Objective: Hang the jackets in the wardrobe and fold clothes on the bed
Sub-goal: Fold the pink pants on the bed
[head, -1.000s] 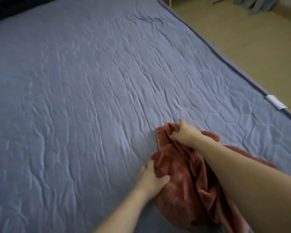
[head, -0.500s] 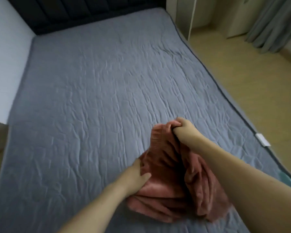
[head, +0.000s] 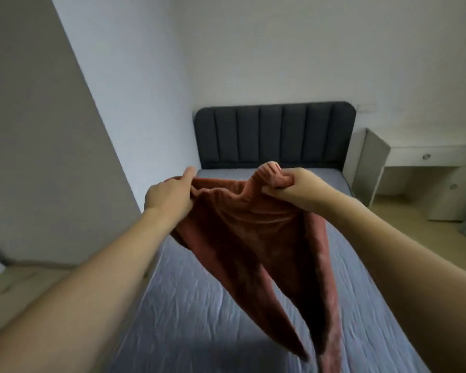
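Note:
A rust-red soft garment (head: 256, 238) hangs in the air above the bed (head: 189, 305), held up by both hands at its top edge. My left hand (head: 170, 196) grips the left part of that edge. My right hand (head: 293, 185) clenches a bunched ribbed part on the right. The cloth droops down in two long folds toward the grey-blue quilted bedcover, its lower end near the bottom of the view.
A dark padded headboard (head: 275, 134) stands at the far end of the bed against a white wall. A white desk with drawers (head: 425, 157) is at the right. A grey panel or door (head: 38, 144) rises at the left, with wooden floor below it.
Both hands have lifted the red garment off the bedcover and spread it apart in the air. The view has swung up from the mattress to the headboard and wall.

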`<action>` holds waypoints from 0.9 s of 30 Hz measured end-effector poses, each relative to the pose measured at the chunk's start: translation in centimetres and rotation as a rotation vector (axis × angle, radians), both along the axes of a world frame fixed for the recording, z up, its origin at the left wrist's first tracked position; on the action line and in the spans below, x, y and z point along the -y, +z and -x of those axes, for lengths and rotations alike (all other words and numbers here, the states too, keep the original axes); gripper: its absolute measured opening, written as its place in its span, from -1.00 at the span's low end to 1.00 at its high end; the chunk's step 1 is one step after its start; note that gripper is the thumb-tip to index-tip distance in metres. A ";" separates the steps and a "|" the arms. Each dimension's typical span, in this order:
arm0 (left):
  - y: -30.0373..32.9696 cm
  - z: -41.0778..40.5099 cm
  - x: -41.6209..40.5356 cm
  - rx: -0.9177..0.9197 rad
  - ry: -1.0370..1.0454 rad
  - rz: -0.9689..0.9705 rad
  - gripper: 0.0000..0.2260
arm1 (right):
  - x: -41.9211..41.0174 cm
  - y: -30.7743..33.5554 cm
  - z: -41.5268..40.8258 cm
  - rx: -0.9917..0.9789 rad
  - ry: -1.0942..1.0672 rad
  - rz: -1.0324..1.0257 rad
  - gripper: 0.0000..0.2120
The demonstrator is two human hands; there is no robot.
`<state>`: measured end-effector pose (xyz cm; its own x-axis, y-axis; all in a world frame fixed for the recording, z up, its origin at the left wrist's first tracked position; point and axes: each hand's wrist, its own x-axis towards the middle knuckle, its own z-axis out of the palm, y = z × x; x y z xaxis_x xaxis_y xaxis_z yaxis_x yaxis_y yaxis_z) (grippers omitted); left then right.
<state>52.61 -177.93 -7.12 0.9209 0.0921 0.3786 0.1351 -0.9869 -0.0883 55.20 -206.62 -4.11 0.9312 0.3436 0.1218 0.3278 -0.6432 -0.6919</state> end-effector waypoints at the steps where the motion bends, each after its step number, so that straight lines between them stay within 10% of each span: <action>1: 2.5 0.6 -1.3 0.031 0.032 -0.047 -0.71 | -1.3 2.2 0.5 0.118 -0.026 -0.006 -0.76; 14: 15.8 8.6 -12.0 0.405 0.190 -0.256 -0.72 | -14.6 11.9 5.2 0.301 -0.323 -0.636 -0.79; 27: 21.0 7.0 -23.0 0.503 0.442 -0.142 -0.68 | -25.5 13.4 9.5 -0.326 0.070 -1.047 -0.87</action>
